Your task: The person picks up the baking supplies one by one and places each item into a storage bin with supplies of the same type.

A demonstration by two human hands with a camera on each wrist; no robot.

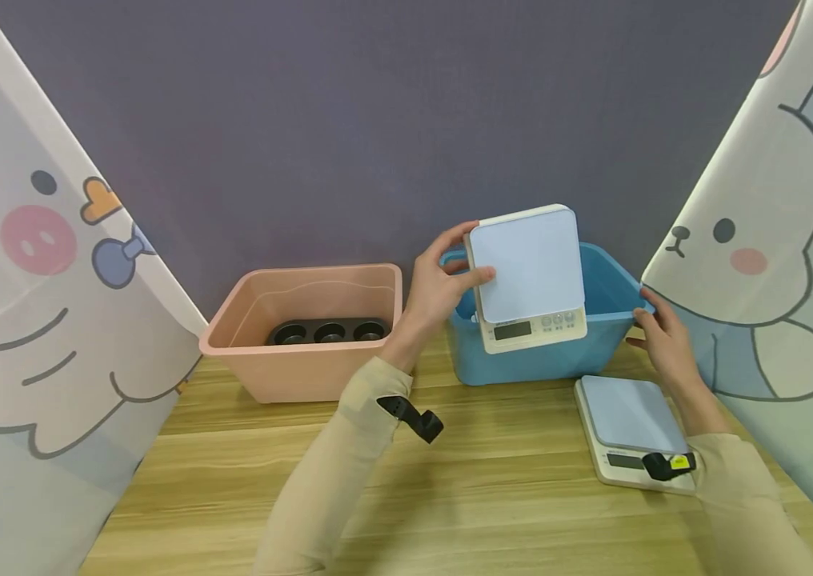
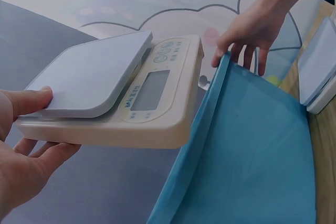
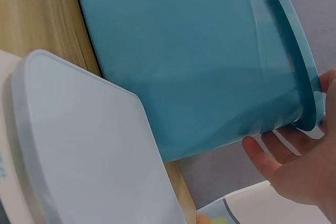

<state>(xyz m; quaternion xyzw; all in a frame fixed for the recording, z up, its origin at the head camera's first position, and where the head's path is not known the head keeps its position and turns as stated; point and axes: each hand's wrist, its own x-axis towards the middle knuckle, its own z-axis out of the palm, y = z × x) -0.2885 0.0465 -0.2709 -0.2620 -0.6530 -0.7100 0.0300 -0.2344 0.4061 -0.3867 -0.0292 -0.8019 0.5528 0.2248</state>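
Observation:
My left hand (image 1: 442, 280) grips a white kitchen scale (image 1: 532, 272) by its left edge, thumb on top and fingers beneath. The scale is tilted and overlaps the blue bin (image 1: 522, 364) in the head view; its small display (image 2: 149, 92) shows in the left wrist view. My right hand (image 1: 666, 340) holds the right end of the bin's rim, with the thumb and fingers around the rim corner (image 3: 310, 114) in the right wrist view. A second kitchen scale (image 1: 633, 416) lies flat on the table below my right hand.
Left of the blue bin stands a pink bin (image 1: 298, 376) with a dark muffin pan (image 1: 330, 330) inside. Both bins are on a wooden table (image 1: 493, 496) near a grey back wall (image 1: 378, 120). Cartoon-printed panels (image 1: 745, 240) flank the table.

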